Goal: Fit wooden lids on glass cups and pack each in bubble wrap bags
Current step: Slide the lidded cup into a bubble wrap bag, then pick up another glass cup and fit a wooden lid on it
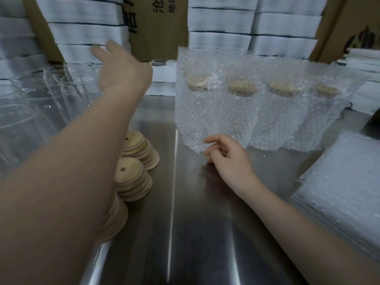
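4 bagged cups [205, 103] stand at 1 o'clock as my left hand [121, 68], fingers spread and empty, reaches for bare cups [51, 93] at 10. My right hand [228, 155] sits loosely curled, holding nothing. My forearm [82, 161] could topple the lids [131, 171] stacked beneath it, or my hand could knock the crowded glass.

A shiny stainless-steel table [205, 233] bears leaning stacks of round pale wooden lids [131, 177] at left and clear glass cups [41, 103] behind them. Four upright bubble-wrapped lidded cups [242, 112] stand in a row, with seemingly a pile of flat bubble wrap bags [345, 192] at right.
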A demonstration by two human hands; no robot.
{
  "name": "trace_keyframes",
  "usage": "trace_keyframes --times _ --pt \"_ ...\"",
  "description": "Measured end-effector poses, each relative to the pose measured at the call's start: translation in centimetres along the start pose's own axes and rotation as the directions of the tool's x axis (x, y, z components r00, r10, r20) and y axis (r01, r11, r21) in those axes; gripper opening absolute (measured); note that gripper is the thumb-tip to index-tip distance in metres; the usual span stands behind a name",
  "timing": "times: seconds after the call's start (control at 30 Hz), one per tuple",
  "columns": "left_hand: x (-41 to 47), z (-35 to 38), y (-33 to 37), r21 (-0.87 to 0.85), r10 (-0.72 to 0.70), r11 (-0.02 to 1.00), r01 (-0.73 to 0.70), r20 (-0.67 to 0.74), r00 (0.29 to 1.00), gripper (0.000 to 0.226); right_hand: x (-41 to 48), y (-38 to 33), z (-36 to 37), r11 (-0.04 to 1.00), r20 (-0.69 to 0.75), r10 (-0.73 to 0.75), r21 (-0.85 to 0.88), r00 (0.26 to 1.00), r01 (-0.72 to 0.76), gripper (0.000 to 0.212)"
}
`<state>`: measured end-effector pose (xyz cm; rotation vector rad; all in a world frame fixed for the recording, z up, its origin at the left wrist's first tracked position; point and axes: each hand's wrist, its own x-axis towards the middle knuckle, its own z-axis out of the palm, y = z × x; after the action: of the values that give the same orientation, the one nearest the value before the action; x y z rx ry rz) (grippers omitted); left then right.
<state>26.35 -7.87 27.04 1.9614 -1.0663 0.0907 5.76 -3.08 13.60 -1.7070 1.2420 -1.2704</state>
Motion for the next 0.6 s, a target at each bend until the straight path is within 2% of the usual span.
trace_keyframes --times 0.17,0.47,0.6 --pt "0.4 0.4 -2.5 0.073 -0.115 0.991 0.109 0.076 0.990 0.062 0.1 0.1 0.0 1.000 0.007 0.002 -0.019 1.000 -0.002 0.043" --pt "-0.3 0.4 -3.1 0.071 -0.125 0.991 0.118 0.117 0.985 0.061 0.0 -0.1 -0.1 1.000 0.020 0.001 -0.024 1.000 -0.001 0.044" --pt "-0.6 0.2 -2.9 0.069 -0.116 0.992 0.108 0.133 0.984 0.042 -0.1 -0.1 -0.1 1.000 0.021 0.002 -0.029 1.000 -0.001 0.044"
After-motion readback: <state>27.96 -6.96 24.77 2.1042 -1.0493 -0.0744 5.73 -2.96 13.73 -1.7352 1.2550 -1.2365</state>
